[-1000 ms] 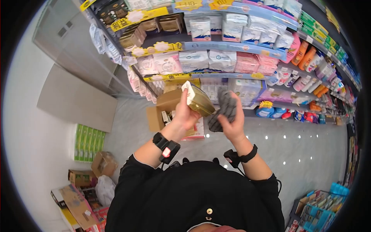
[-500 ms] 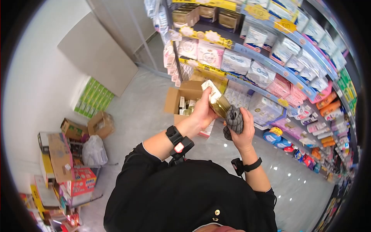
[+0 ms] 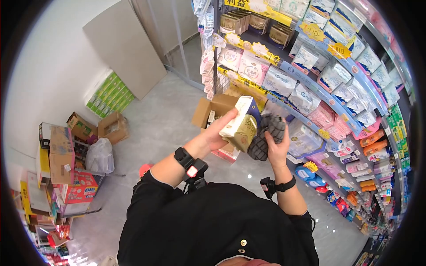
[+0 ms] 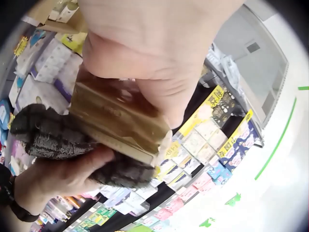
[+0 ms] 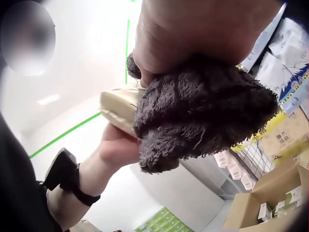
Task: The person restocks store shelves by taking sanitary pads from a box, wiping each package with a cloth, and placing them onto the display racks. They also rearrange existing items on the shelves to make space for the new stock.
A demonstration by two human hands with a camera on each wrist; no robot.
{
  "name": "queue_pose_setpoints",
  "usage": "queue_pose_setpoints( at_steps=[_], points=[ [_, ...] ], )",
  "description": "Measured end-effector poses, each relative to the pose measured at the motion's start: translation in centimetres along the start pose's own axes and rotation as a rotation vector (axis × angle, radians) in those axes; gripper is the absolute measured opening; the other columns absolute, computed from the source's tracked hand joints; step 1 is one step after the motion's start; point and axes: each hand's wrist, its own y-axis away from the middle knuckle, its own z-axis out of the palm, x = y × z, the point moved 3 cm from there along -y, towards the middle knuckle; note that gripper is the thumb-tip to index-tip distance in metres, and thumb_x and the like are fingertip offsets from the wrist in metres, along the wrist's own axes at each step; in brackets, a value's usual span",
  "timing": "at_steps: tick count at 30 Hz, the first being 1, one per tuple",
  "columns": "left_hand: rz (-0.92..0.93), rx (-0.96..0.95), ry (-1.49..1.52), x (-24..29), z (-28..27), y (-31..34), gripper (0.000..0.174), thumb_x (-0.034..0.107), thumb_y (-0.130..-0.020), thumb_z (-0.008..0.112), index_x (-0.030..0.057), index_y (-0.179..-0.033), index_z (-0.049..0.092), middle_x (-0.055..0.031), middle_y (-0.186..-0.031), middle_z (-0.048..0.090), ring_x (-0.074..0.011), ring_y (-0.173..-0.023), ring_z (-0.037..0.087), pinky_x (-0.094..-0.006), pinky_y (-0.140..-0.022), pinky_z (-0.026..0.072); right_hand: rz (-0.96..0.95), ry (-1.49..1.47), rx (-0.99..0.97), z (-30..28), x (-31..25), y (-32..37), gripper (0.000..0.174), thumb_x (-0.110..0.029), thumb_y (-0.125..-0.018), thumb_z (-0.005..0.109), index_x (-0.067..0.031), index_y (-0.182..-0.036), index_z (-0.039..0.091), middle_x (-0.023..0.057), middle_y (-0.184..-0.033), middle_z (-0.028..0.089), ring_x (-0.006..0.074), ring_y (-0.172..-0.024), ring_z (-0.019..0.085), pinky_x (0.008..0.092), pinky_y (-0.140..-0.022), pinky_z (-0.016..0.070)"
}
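My left hand (image 3: 218, 133) grips a gold and white packet of tissues (image 3: 240, 124), held up at chest height in front of the shelves. My right hand (image 3: 275, 148) clutches a dark grey cloth (image 3: 266, 134) and presses it against the packet's right side. In the left wrist view the gold packet (image 4: 120, 116) lies under my thumb, with the cloth (image 4: 53, 135) below it. In the right wrist view the cloth (image 5: 203, 111) fills the middle, and the packet's edge (image 5: 118, 108) shows behind it.
Store shelves (image 3: 310, 66) full of tissue packs and bottles run along the right. An open cardboard box (image 3: 213, 111) of goods sits on the floor below the shelves. More boxes (image 3: 66, 150) and a plastic bag (image 3: 100, 155) are piled at the left wall.
The view has swung left. My left hand has turned the packet so its white end faces up, and the cloth has moved up along the packet's side.
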Motion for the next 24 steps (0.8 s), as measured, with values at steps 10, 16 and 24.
queue_pose_setpoints(
  at_steps=[10,16,24],
  points=[
    [-0.166,-0.002,-0.043,-6.2,1.1,-0.9,0.048,0.041,-0.100,0.038,0.0109,-0.137,0.042,-0.0096,-0.131,0.055,-0.0221,-0.112,0.059,-0.0393,-0.092,0.0513,-0.470,0.490,-0.316,0.0,-5.3,0.1,0.074,-0.031,-0.061,0.083,-0.0132,-0.127,0.056,0.0184,-0.132,0.047,0.0372,-0.121,0.046,0.0443,-0.104,0.0363],
    [-0.196,-0.035,-0.046,-6.1,3.9,-1.6,0.052,0.044,-0.098,0.042,0.0061,-0.133,0.046,-0.0130,-0.124,0.059,-0.0258,-0.108,0.062,-0.0414,-0.094,0.0497,0.432,-0.287,0.043,-6.6,2.0,0.0,0.041,-0.030,-0.094,0.060,0.0006,-0.121,0.055,0.0060,-0.109,0.063,0.0133,-0.095,0.059,0.0289,-0.081,0.0481],
    [-0.532,0.048,-0.403,-6.1,2.5,-3.0,0.047,0.037,-0.093,0.059,0.0054,-0.127,0.054,-0.0083,-0.118,0.063,-0.0155,-0.100,0.063,-0.0324,-0.087,0.0513,0.314,-0.604,-0.557,-6.2,0.3,0.7,0.099,-0.014,-0.066,0.083,-0.0036,-0.147,0.027,0.0076,-0.132,0.052,0.0187,-0.120,0.050,0.0315,-0.104,0.0368]
  ],
)
